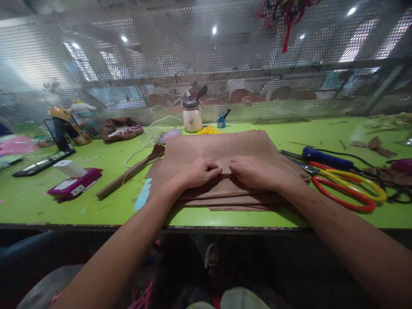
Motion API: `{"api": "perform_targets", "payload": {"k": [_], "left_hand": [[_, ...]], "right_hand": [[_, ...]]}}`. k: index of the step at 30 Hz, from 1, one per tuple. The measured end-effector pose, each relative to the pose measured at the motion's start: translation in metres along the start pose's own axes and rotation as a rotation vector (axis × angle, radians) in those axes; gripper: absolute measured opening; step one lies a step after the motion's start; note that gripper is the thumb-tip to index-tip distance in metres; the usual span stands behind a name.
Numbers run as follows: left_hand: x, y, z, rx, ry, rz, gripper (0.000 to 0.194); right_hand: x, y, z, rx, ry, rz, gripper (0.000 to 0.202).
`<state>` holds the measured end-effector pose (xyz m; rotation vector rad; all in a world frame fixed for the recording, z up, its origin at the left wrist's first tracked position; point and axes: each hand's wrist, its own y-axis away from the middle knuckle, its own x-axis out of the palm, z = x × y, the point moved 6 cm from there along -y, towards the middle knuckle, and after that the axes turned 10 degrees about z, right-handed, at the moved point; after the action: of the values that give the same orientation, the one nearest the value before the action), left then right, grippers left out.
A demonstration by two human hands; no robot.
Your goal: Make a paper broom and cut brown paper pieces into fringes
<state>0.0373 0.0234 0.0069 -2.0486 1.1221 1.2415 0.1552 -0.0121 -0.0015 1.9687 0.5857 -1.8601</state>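
Note:
A stack of thin brown sheets (219,148) lies in front of me, paper or cloth, I cannot tell which. My left hand (204,172) pinches the near edge of the top sheet with thumb and curled fingers. Close beside it, my right hand (246,171) grips the same edge, its fingers bent under. Between the two hands the edge looks slightly lifted or folded. Lower layers (231,201) stick out toward me beneath it. To the right, large scissors (346,189) with red and yellow handles rest with their blades against the stack.
On the green table (122,210) at left are a rolled brown tube (124,176), a purple power socket (75,182) and a phone on a stand (45,161). Behind the stack are a white jar (192,119) and a small blue bottle (221,122). A blue-handled corded tool (326,158) lies right.

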Motion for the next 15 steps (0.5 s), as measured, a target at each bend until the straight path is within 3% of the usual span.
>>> {"api": "perform_targets", "payload": {"k": [4, 8, 15], "left_hand": [[-0.003, 0.001, 0.007, -0.077, 0.254, 0.018, 0.045], [0.001, 0.004, 0.006, -0.073, 0.455, 0.07, 0.042], [0.002, 0.005, 0.008, -0.045, 0.494, 0.076, 0.029]], "right_hand": [[-0.008, -0.003, 0.003, 0.041, 0.044, -0.069, 0.01], [-0.013, -0.004, 0.006, 0.065, 0.03, -0.144, 0.008], [-0.016, -0.004, 0.002, 0.023, -0.051, -0.293, 0.009]]}}
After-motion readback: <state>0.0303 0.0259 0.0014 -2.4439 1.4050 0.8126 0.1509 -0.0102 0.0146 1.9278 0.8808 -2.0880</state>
